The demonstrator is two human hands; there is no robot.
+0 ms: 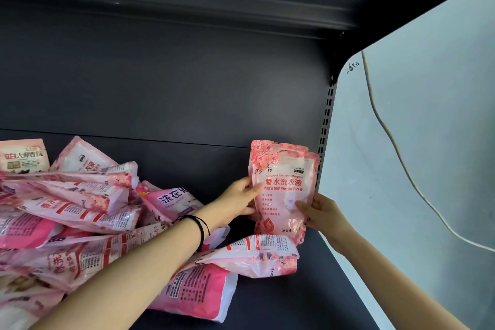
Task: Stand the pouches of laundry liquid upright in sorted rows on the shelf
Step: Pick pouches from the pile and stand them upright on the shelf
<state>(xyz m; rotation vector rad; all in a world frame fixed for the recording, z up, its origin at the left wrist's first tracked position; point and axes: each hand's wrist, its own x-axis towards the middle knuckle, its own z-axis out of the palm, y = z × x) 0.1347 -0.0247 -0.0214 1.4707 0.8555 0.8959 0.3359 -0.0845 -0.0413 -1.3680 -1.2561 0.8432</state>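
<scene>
Both the left hand (238, 201) and right hand (322, 213) pinched 1 pouch (284, 187) upright beside the shelf post (325, 126), starting a row; a matching pouch likely came next.

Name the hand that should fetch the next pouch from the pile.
Left. The left hand sits nearer the pile of pouches; the right hand, on the far side, can steady the upright pouch.
</scene>
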